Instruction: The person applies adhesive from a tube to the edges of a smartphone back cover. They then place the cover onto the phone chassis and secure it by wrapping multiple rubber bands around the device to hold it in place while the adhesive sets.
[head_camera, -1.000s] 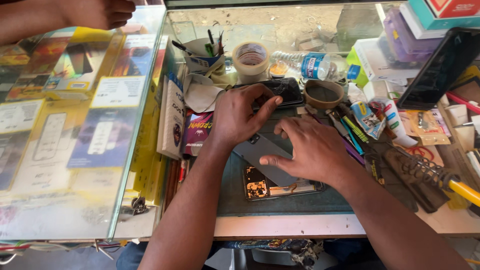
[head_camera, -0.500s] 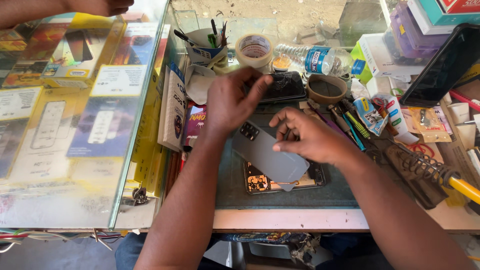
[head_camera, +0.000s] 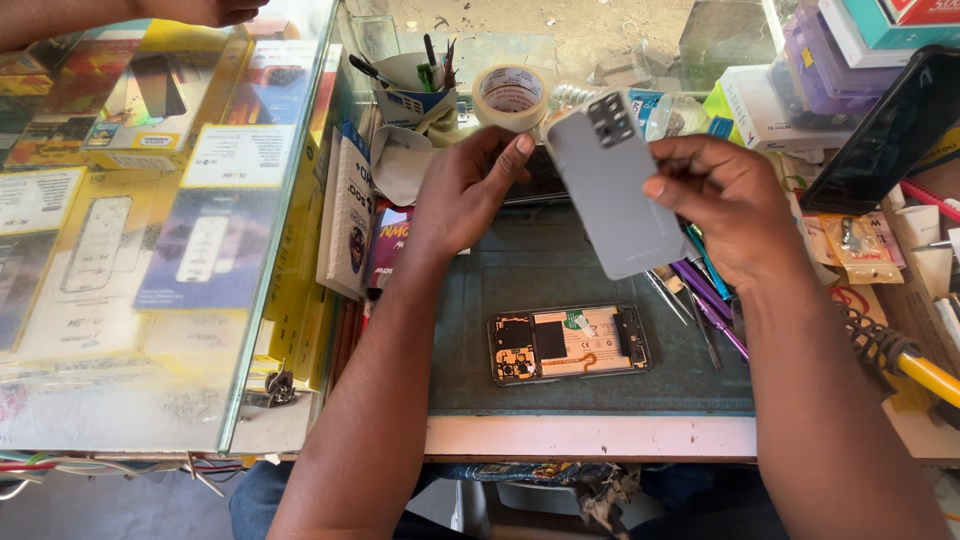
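- Your right hand (head_camera: 730, 205) has the grey back cover (head_camera: 618, 185) pinched along its right edge, thumb on the face you see and fingers behind it; that grip is closed on the cover and carries its weight.
- Your left hand (head_camera: 470, 190) is only partly curled, fingertips just touching the cover's top left corner near the camera cut-outs; it steadies more than it holds.
- The cover is lifted, tilted, above and behind the opened phone (head_camera: 568, 343), well apart from it.
- The opened phone lies flat on the dark green mat (head_camera: 560, 270), insides up, its camera end to the left. Use it as your landmark.
- Hold the cover by its edges only; thin covers flex, and a thumb pressed in the middle may bend it.
- Keep the inner face away from the loose tools (head_camera: 700, 300) lying right of the phone, so that nothing sticks to any adhesive.
- If you set the cover down, a bare part of the mat left of the phone looks the safest place, not on the exposed parts.
- The tape roll (head_camera: 510, 95) and the cup of tools (head_camera: 410, 80) stand behind the phone at the surface's far edge; keep your left elbow from sweeping them.
- Another person's hand (head_camera: 200, 10) rests on the glass counter (head_camera: 150, 300) far left of the phone; it is no part of your hold.
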